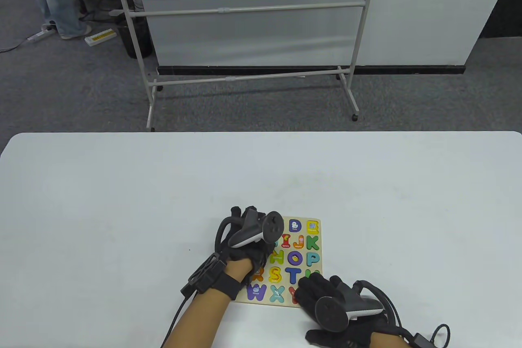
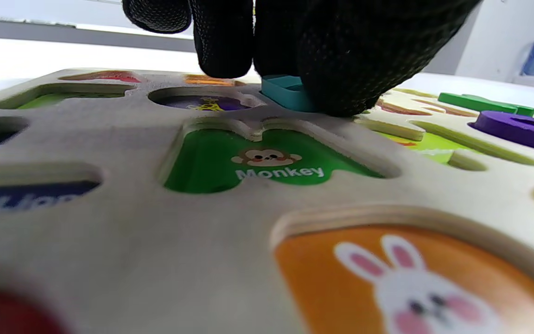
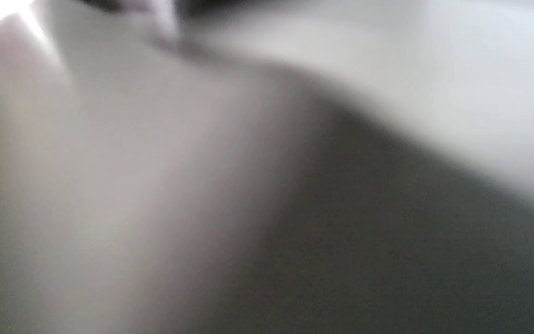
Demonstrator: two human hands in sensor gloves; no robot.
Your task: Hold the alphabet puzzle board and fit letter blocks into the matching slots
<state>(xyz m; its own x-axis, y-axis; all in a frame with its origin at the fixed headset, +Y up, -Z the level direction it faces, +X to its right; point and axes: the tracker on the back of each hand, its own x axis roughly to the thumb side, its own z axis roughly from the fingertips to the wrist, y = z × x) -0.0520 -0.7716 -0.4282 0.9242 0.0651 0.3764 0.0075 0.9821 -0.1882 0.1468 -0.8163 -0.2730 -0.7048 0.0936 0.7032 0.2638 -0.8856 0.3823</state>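
The left hand (image 1: 248,242) pinched a teal letter block (image 2: 285,90) in its fingers (image 2: 223,41), directly above the puzzle board (image 1: 316,266), over its far-left slots. The right hand (image 1: 326,303), fingers spread flat, pressed the board's near-right corner.

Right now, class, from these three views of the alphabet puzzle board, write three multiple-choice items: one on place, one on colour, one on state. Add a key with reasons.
1. Where does the right hand rest?
A. on the board's near right corner
B. on the whiteboard
C. on the floor

2. What colour is the Monkey slot?
A. red
B. green
C. white

3. What state is the Monkey slot in?
A. filled
B. covered by a hand
C. empty

Key: A, the table view shows it on that corner of the alphabet puzzle board; B, the left wrist view shows green; C, its picture lies uncovered while the left hand presses a teal block beyond it.
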